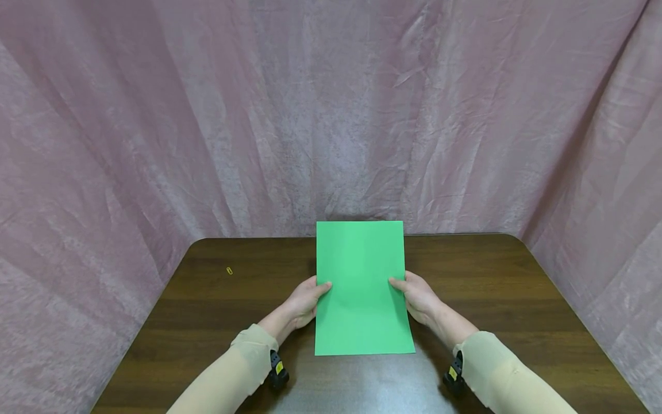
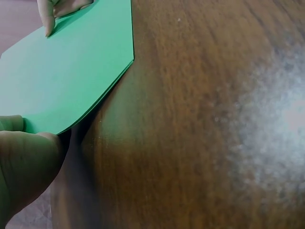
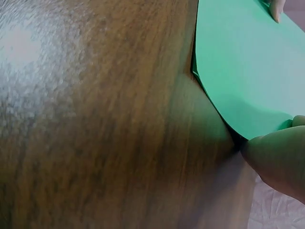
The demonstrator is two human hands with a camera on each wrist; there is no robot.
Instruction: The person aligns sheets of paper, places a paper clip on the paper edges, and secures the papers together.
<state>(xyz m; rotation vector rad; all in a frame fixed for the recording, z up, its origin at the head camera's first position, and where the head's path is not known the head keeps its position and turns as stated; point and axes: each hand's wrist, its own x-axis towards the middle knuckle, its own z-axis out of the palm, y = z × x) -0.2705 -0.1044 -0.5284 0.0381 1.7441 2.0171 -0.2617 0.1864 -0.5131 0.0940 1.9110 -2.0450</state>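
Green paper, bright and rectangular, is held over the middle of the table with its far edge raised. My left hand grips its left side, thumb on top and the other fingers mostly hidden beneath. On the opposite side my right hand pinches the edge in the same way. Both wrist views show the paper bowing between the hands. At its near corner in the right wrist view, the paper shows a second layer; how many sheets there are I cannot tell.
A small yellow paper clip lies on the brown wooden table, toward the far left. Behind the table and along its sides hangs a pink velvet curtain. Light glares off the near table surface.
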